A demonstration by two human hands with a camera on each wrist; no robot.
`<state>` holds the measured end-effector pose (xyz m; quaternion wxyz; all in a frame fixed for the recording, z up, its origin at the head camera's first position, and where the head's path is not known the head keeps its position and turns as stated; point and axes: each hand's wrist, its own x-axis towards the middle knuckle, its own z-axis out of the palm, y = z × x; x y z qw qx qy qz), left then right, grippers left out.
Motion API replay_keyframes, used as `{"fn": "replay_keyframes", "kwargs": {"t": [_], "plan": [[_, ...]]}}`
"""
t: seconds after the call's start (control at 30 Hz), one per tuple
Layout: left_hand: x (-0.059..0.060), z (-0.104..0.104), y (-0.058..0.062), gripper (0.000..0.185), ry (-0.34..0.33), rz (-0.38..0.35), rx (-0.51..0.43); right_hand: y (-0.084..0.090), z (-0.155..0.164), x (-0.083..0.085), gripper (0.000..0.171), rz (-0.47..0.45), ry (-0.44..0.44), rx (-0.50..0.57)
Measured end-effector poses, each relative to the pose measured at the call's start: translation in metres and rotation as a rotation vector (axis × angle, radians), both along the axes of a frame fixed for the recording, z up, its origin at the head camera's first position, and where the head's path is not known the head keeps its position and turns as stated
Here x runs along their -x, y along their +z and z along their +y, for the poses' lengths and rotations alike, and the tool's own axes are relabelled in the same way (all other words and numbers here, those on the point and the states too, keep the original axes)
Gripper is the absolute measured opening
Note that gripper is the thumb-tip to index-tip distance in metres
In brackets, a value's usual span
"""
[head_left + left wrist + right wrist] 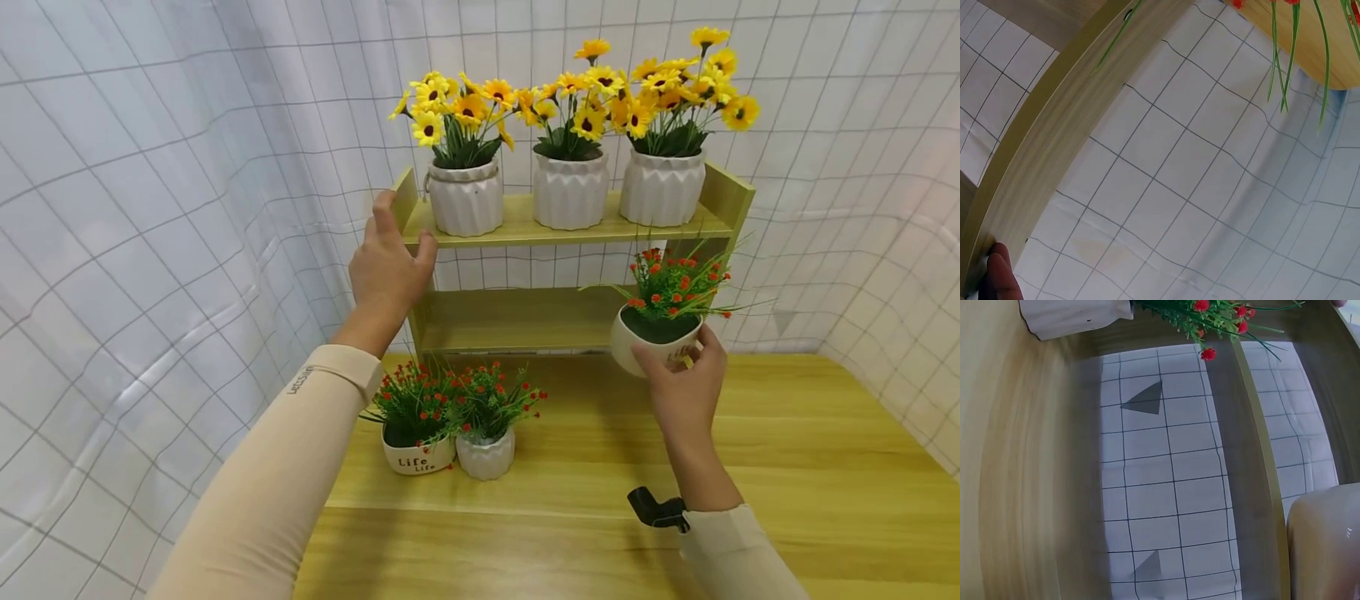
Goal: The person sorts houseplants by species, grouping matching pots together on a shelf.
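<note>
A two-tier wooden shelf point(525, 229) stands at the back of the wooden table point(787, 467). My left hand point(386, 267) grips the shelf's left end at the upper board, thumb on the front edge. In the left wrist view one fingertip point(1000, 275) lies against the shelf board point(1041, 156). My right hand point(678, 375) holds a small white pot of red flowers point(656, 333) from below, in the air before the right end of the lower board. The right wrist view shows that pot point(1072, 315) with its red blooms point(1210, 312).
Three white ribbed pots of yellow sunflowers point(570, 187) fill the upper board. Two more small pots of red flowers, one marked "Life" point(416, 454) and one ribbed point(486, 454), stand on the table at front left. A white checked cloth point(150, 208) hangs all around.
</note>
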<state>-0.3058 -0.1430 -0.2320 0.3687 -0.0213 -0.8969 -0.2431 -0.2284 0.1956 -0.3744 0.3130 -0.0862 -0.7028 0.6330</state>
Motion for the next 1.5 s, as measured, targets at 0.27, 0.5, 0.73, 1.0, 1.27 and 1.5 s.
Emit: {"fn": "replay_keyframes", "kwargs": {"t": [0.27,0.5,0.73,1.0,1.27,1.5], "plan": [[0.0,0.0,0.0,0.062,-0.001,-0.002,0.003,-0.001,-0.007,0.014,0.093,0.014,-0.07,-0.083],[0.0,0.0,0.0,0.061,-0.001,0.005,0.0,0.0,-0.009,0.028,0.097,0.014,-0.094,-0.113],[-0.001,0.0,-0.001,0.061,-0.012,-0.005,-0.003,0.004,-0.01,0.04,0.101,-0.034,-0.105,-0.147],[0.0,0.0,-0.001,0.061,-0.006,0.023,0.003,0.007,-0.01,0.046,0.102,-0.02,-0.122,-0.171],[0.0,-0.001,-0.001,0.061,-0.006,0.012,-0.002,0.012,-0.012,0.051,0.103,-0.048,-0.125,-0.196],[0.002,-0.001,-0.002,0.06,-0.009,0.036,0.001,0.013,-0.005,0.05,0.102,-0.078,-0.064,-0.239]]}}
